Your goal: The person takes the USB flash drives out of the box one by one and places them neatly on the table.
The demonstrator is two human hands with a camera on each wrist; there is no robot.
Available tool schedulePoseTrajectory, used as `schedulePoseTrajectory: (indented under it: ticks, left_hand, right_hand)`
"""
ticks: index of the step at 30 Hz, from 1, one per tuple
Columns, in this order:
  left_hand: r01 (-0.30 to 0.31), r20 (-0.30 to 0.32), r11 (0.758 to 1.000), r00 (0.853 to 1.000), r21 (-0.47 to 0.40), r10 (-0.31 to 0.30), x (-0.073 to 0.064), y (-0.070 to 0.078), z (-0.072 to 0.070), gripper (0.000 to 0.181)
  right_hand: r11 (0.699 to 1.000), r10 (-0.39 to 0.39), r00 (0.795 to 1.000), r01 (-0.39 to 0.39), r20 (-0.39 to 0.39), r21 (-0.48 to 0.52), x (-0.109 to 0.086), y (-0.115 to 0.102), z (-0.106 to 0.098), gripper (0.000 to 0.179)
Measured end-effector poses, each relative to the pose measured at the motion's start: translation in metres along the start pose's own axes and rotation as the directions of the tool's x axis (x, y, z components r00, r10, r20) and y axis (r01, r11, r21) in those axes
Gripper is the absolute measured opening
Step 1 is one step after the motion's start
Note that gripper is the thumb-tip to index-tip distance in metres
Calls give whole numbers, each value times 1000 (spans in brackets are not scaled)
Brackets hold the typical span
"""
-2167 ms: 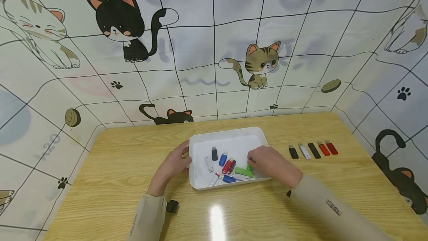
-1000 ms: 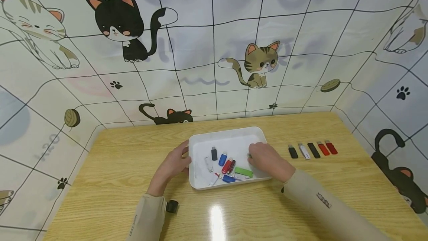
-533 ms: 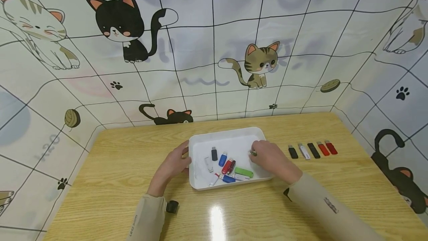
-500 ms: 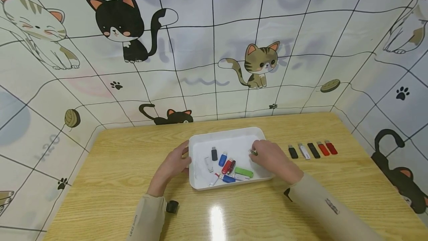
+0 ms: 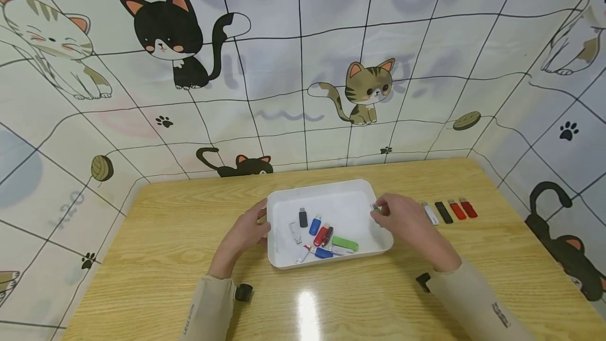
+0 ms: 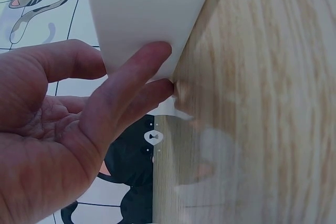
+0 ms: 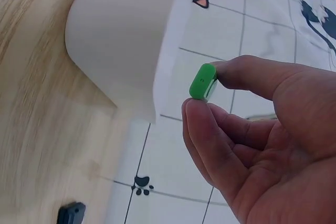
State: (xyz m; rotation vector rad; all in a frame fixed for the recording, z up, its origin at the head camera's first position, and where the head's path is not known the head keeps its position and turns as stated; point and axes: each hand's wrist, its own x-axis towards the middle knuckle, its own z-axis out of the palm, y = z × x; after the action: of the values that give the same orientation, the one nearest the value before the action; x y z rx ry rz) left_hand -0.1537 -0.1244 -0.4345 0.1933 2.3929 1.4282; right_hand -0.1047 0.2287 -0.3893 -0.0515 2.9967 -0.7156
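In the head view, a white tray [image 5: 326, 193] holds several USB flash drives. My left hand [image 5: 246, 225] grips its left end, with fingers on the outer wall and at the bottom edge in the left wrist view. Over the tray's right edge, my right hand [image 5: 407, 220] pinches a green USB flash drive [image 7: 203, 81] between thumb and fingertips; its metal plug points toward the tray in the head view. Still in the tray are a larger green flash drive [image 5: 345, 243], a blue one [image 5: 315, 225], a black one [image 5: 303, 218] and a red one [image 5: 320, 235].
Right of the tray, a row of flash drives lies on the wooden table [image 5: 165, 257]: a white one [image 5: 431, 213], a black one [image 5: 444, 212] and two red ones. My right hand covers the row's left end in the head view. Cat-print sheeting [image 5: 284, 78] surrounds the table.
My right hand has lifted the small green flash drive from the tray's right part and moved it right to the tray's edge. The left hand has stayed at the tray's left end.
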Motion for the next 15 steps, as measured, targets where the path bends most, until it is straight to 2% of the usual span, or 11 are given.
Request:
schedulePoseTrajectory:
  ticks: [9, 15]
  left_hand:
    - [-7, 2, 1000, 1000, 2, 7, 0, 0, 0, 68]
    - [-9, 3, 1000, 1000, -10, 9, 0, 0, 0, 68]
  right_hand:
    - [999, 39, 997, -37, -73, 20, -18, 24, -13, 29]
    - [998, 58, 995, -57, -75, 19, -26, 45, -21, 30]
